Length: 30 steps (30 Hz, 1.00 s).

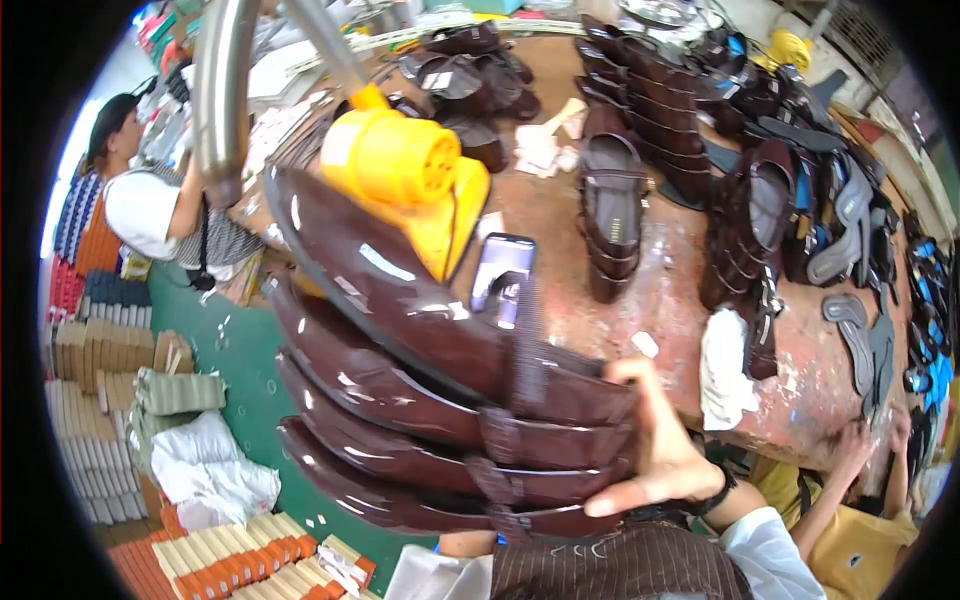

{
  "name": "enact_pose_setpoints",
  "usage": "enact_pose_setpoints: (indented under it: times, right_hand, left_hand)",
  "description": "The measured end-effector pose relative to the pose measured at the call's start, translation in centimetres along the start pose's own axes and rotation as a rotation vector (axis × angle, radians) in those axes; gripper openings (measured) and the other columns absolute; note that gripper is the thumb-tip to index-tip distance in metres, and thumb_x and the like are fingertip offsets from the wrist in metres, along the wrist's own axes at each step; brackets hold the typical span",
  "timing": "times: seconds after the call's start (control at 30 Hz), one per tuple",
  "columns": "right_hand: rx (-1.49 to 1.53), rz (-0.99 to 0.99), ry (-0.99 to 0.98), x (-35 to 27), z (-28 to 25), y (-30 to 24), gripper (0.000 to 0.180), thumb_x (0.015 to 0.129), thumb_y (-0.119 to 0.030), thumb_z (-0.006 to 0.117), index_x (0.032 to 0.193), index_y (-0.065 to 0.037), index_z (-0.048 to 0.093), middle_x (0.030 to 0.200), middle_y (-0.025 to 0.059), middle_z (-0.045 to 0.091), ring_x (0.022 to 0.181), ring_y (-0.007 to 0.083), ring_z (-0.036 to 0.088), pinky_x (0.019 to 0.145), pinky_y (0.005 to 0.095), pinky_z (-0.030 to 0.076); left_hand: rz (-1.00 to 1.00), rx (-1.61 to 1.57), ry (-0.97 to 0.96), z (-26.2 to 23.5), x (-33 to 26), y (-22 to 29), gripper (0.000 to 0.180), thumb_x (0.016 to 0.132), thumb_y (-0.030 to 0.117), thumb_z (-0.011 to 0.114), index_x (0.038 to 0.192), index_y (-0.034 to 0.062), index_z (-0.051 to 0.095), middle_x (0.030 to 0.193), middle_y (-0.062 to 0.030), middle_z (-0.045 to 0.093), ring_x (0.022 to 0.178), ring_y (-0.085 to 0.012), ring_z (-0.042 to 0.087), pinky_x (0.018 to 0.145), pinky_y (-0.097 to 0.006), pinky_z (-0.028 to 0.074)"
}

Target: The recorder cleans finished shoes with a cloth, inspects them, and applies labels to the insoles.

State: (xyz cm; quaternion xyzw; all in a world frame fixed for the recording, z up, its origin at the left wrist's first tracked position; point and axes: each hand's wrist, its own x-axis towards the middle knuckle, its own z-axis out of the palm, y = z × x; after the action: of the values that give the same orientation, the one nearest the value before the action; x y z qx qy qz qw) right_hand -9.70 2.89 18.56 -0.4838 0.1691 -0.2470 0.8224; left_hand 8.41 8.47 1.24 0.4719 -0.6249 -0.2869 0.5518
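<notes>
A stack of several glossy dark-brown strapped shoes (380, 375) fills the middle of the view, nested one over another with toes to the left. My right hand (660, 440) grips the stack at the heel end, its thumb against the lowest shoe and its fingers near the upper ones. Of my left arm only a bit of forearm (467, 543) shows under the stack; the shoes hide that hand. Just beyond them are a yellow blower-like tool (390, 155) and a phone (503, 270) on the worktable (545, 240).
More brown shoes (612, 200) stand at the far right, beside grey insoles (845, 230) and a white cloth (727, 370). A metal pipe (222, 100) hangs at upper left. One co-worker (145, 200) is at far left, another's hands (850, 450) at lower right. Boxes (230, 555) are stacked lower left.
</notes>
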Motion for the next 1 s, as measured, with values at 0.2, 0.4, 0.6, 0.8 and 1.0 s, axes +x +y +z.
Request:
enact_pose_setpoints:
  times: [0.2, 0.4, 0.6, 0.8, 1.0]
  right_hand:
    - [0.038, 0.357, -0.209, 7.8, 4.3, 1.3, 0.105, 0.073, -0.011, 0.083, 0.147, -0.017, 0.009, 0.143, 0.02, 0.036, 0.125, 0.0289, 0.046, 0.102, 0.0461, 0.043]
    - [-0.299, 0.271, 0.053, 5.9, -1.4, 0.9, 0.043, 0.091, -0.012, 0.065, 0.129, 0.001, 0.051, 0.125, 0.0139, 0.06, 0.119, 0.0227, 0.056, 0.102, 0.0361, 0.044]
    - [-0.628, 0.114, 0.638, 0.4, -10.6, -0.2, 0.03, 0.093, -0.019, 0.062, 0.115, 0.002, 0.058, 0.101, 0.009, 0.066, 0.095, 0.0162, 0.063, 0.082, 0.0273, 0.05]
    - [-0.626, 0.127, 0.806, -1.2, -12.6, -0.9, 0.033, 0.094, -0.024, 0.062, 0.115, 0.0, 0.059, 0.101, 0.009, 0.066, 0.094, 0.0155, 0.063, 0.079, 0.0258, 0.049]
    - [-0.698, 0.1, 0.802, -1.0, -13.1, -1.2, 0.031, 0.094, -0.024, 0.062, 0.115, -0.001, 0.059, 0.103, 0.0086, 0.067, 0.094, 0.0151, 0.064, 0.08, 0.0253, 0.048]
  left_hand:
    - [-0.085, -0.141, 0.688, -7.9, -2.4, 4.2, 0.086, 0.082, 0.05, 0.068, 0.149, 0.012, 0.029, 0.152, -0.0072, 0.031, 0.138, -0.0298, 0.031, 0.114, -0.047, 0.026]
    - [-0.015, -0.277, 1.366, -17.6, -2.6, 9.4, 0.083, 0.084, 0.055, 0.063, 0.148, 0.0126, 0.031, 0.151, -0.006, 0.033, 0.137, -0.0298, 0.032, 0.114, -0.047, 0.027]
    - [0.135, -0.722, 1.304, -22.8, 1.5, 7.0, 0.078, 0.085, 0.06, 0.057, 0.144, 0.0129, 0.038, 0.145, -0.0064, 0.041, 0.13, -0.0291, 0.041, 0.109, -0.046, 0.033]
    - [0.067, -0.739, 1.319, -24.4, 6.2, 6.0, 0.073, 0.084, 0.056, 0.061, 0.139, 0.0113, 0.044, 0.138, -0.0058, 0.048, 0.123, -0.0263, 0.047, 0.104, -0.041, 0.039]
    - [0.038, -0.669, 1.338, -25.4, 9.7, 4.9, 0.07, 0.085, 0.055, 0.059, 0.138, 0.0115, 0.044, 0.137, -0.0055, 0.049, 0.123, -0.0252, 0.048, 0.105, -0.04, 0.039]
